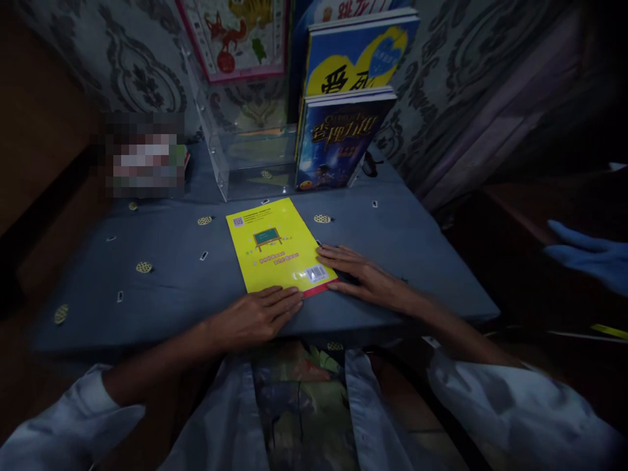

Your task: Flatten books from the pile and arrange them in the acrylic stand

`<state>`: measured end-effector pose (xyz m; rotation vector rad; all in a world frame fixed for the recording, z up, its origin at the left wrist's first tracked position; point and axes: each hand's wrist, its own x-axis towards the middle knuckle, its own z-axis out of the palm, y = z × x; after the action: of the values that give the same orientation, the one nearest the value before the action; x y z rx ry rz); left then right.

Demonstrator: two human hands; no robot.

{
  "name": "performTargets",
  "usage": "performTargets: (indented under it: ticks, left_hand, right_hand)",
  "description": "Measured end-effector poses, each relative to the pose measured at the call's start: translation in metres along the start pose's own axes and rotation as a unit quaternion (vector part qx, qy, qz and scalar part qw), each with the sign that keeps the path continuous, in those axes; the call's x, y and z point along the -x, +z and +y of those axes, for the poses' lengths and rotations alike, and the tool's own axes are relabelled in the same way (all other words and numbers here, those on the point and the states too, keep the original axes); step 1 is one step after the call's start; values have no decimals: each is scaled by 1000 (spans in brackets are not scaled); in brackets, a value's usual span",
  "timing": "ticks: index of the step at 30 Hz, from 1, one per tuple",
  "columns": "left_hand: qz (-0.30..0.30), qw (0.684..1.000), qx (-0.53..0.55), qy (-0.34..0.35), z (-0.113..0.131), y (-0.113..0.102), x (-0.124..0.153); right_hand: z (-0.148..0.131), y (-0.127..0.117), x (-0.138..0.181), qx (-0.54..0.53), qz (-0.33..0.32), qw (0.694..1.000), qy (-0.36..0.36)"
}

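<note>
A yellow book (275, 252) lies flat and slightly turned on the table, its barcode side up, with a small chalkboard picture and a red strip at the near edge. My left hand (260, 314) rests with outstretched fingers over its near left edge. At the near right corner, my right hand (363, 275) touches the book's edge, fingers extended and thumb apart. Neither hand is closed round anything.
A clear acrylic rack (220, 157) stands behind the book, holding a blue book (338, 140), a blue-and-yellow book (360, 59) and a pink-bordered book (240, 39). A blurred-out stack (147, 160) sits back left on the grey-blue tablecloth (167, 307). A blue glove (593, 255) appears at far right.
</note>
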<state>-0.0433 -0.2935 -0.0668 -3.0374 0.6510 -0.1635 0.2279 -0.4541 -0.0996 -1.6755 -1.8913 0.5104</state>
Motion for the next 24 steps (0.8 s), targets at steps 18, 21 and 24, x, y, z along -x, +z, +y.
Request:
performTargets:
  ticks: [18,21,24]
  left_hand:
    - [85,988,4,-132,38,8,65]
    - [127,980,13,-155,39,10,63]
    - [152,974,20,-167,41,13,64]
  right_hand:
    - [-103,30,-60,12,-129,973,-190]
    - [-110,36,-71,9,-139,971,-195]
    - [-105,36,-79,14,-164,967,-194]
